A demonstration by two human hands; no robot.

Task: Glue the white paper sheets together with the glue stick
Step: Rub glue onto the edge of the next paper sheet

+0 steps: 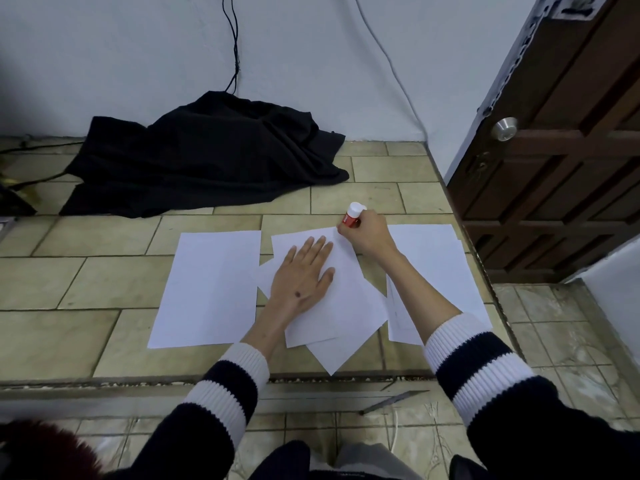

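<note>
Several white paper sheets lie on the tiled floor. A single sheet [207, 289] is on the left, a loose overlapping stack [346, 306] sits in the middle, and more sheets [429, 251] lie on the right. My left hand [304, 271] presses flat on the middle stack, fingers spread. My right hand [367, 233] grips a red glue stick [351, 216] with a white end, tilted, its lower end hidden by my fingers at the far right corner of the top sheet.
A crumpled black cloth [207, 157] lies against the wall beyond the papers, with cables [232, 46] hanging above it. A brown wooden door [554, 140] stands at the right. A metal ruler [394, 401] lies near the floor step in front of me.
</note>
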